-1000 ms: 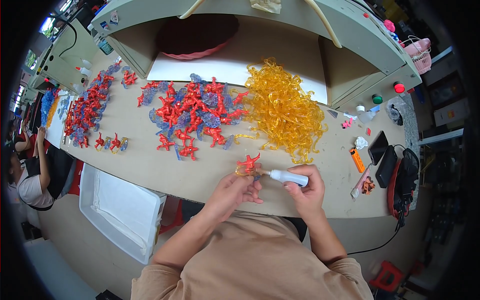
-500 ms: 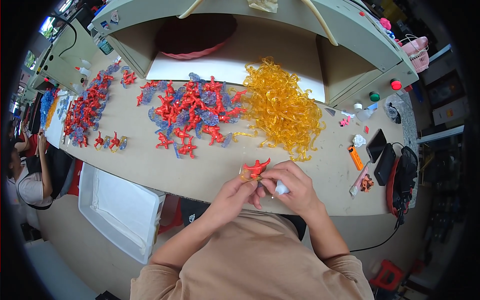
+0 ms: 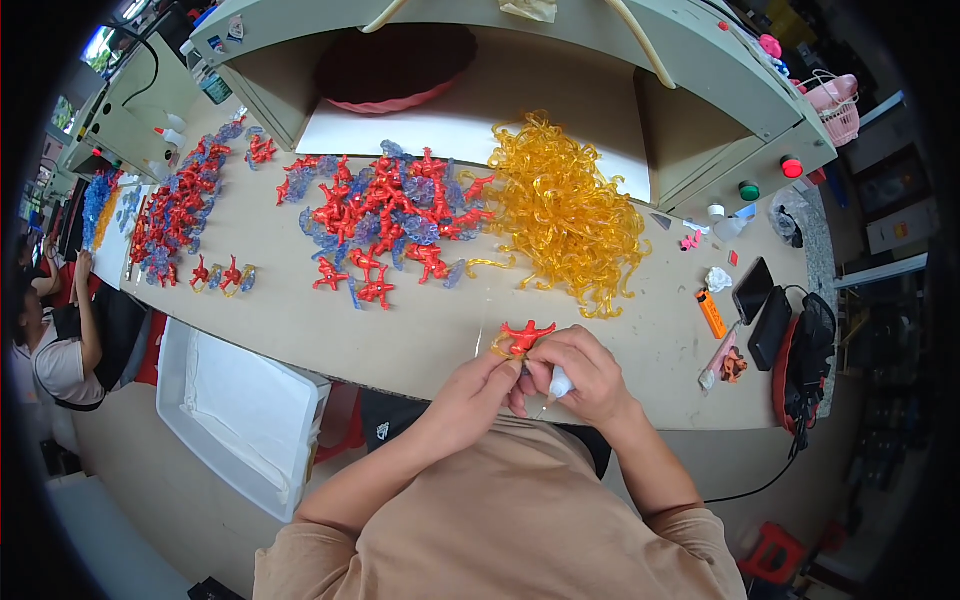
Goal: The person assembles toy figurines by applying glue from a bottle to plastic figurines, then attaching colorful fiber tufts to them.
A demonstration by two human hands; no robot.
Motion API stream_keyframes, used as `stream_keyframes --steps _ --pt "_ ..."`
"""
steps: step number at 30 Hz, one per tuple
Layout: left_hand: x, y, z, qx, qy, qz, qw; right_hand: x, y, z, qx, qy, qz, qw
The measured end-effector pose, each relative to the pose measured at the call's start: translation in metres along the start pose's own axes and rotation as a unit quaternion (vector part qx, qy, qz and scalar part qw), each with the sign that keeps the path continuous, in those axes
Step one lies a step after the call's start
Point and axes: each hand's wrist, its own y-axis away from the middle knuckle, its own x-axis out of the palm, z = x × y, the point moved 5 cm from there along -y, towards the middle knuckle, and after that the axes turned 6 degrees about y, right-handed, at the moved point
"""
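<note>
Between my hands, near the front edge of the table, is a small red figure point(image 3: 523, 340) with its arms spread and a yellow translucent piece point(image 3: 499, 346) at its side. My left hand point(image 3: 474, 392) pinches the figure from below, and its lower part is hidden behind the fingers. My right hand point(image 3: 592, 378) has a small white squeeze bottle point(image 3: 561, 383) tucked in its fingers, the thin nozzle pointing down toward me. The thumb and forefinger of that hand also touch the figure's right side.
A heap of red figures with blue translucent parts point(image 3: 385, 210) lies ahead, beside a pile of curly yellow pieces point(image 3: 570, 215). More figures point(image 3: 185, 205) cover the left. An orange lighter point(image 3: 711, 314) and a phone point(image 3: 755, 291) are at right. A white bin point(image 3: 240, 420) stands lower left.
The red figure has turned in my fingers, its arms now spread more evenly. Both hands stay close together, and the bottle remains in my right hand.
</note>
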Motion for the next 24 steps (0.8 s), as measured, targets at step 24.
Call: stream_keyframes --steps 24 --pt "-0.004 0.005 -0.013 0.068 -0.262 -0.012 0.963 0.005 0.008 -0.005 0.295 -0.151 -0.002 0.943"
